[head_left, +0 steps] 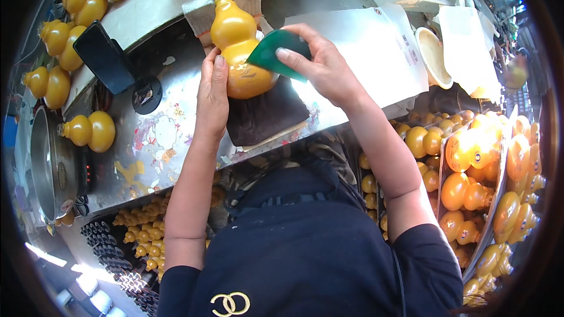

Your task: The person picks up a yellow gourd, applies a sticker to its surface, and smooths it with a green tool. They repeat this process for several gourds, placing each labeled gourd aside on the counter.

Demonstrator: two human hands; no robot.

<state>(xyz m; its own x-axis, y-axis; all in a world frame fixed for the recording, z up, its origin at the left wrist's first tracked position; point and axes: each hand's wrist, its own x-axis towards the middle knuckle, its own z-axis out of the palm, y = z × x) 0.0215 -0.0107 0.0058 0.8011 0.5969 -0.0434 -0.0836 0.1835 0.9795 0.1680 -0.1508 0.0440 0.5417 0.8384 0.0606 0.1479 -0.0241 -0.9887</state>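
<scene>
Your left hand (212, 91) lies flat against the left side of the gourd bottle (239, 50), fingers stretched and holding it steady. The bottle lies on a dark cloth (264, 114) on the metal desk (158, 135), its neck pointing away from you. Your right hand (322, 64) grips a green scraper (276, 53) and presses its edge on the bottle's right side. More bottles (91, 130) stand at the left.

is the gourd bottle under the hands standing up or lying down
Lying down. The gourd bottle rests on its side on a dark cloth, neck pointing away, left hand steadying it.
</scene>
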